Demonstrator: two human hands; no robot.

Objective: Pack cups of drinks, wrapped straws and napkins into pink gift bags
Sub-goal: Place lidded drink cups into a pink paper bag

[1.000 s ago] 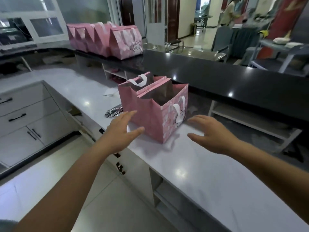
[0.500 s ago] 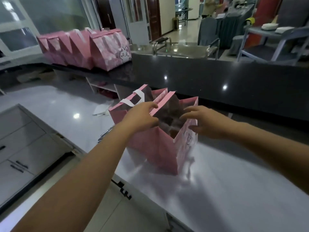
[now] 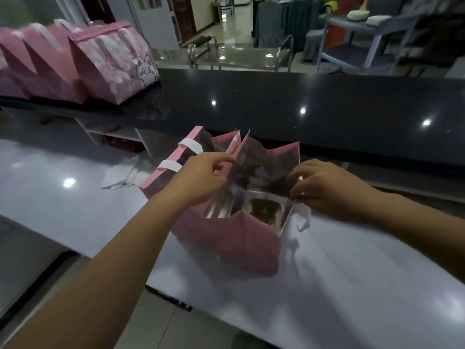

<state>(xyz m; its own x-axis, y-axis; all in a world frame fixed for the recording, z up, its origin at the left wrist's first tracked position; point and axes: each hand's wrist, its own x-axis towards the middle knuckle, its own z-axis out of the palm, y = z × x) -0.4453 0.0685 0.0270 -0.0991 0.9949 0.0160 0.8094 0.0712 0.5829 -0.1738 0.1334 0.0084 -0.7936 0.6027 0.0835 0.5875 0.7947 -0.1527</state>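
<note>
Opening logged: pink gift bag (image 3: 226,243) | rims are pinched by left hand (image 3: 201,180) and right hand (image 3: 324,190), loose-fingered beside it a second ago | mouth is widened for packing.

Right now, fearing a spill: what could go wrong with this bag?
The left hand and right hand pinch the pink bag at its rim; a hard pull might tear it. The bag stands near the front edge of the white counter, seemingly with a cup inside; tipping could spill it.
</note>
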